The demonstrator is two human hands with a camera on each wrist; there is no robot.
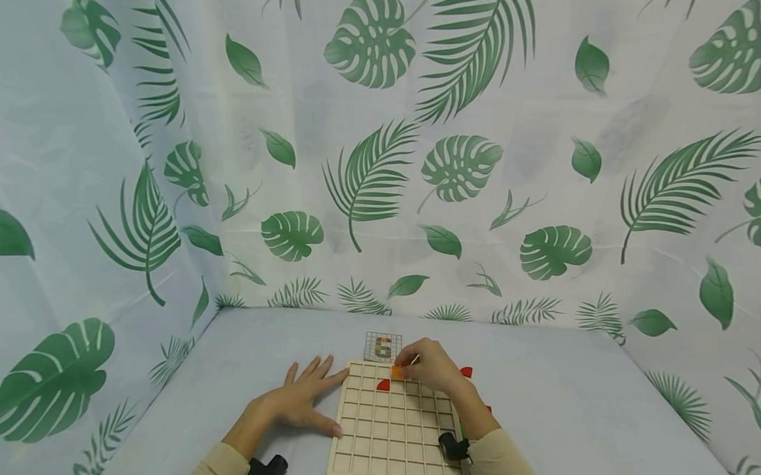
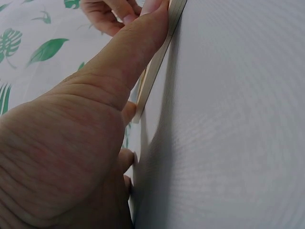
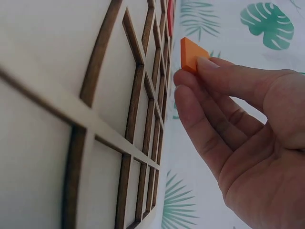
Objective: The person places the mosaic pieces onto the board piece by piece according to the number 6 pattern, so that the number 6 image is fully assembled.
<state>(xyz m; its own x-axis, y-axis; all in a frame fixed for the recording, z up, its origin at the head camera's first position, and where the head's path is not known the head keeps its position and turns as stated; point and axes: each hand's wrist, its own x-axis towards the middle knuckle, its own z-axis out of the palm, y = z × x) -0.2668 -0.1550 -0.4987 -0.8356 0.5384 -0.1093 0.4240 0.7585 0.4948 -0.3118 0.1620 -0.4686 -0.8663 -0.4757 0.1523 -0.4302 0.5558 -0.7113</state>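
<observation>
In the head view a wooden grid board (image 1: 362,448) lies on the table. My right hand (image 1: 431,365) is over its far part and pinches an orange square tile (image 3: 192,53) between thumb and fingers. The right wrist view shows that tile held off the board's surface. A red quarter-round tile (image 1: 384,385) sits in a grid cell just left of and nearer than the orange one. My left hand (image 1: 299,399) lies with fingers spread at the board's left side, its thumb touching the edge. Part of the board is hidden under my right forearm.
Beyond the board lies a gridded card (image 1: 383,346) with a coloured figure on it. More tiles, among them a red one (image 1: 467,372), lie along the board's right side, partly hidden by my right arm. A leaf-print curtain (image 1: 382,195) surrounds the white table (image 1: 601,413).
</observation>
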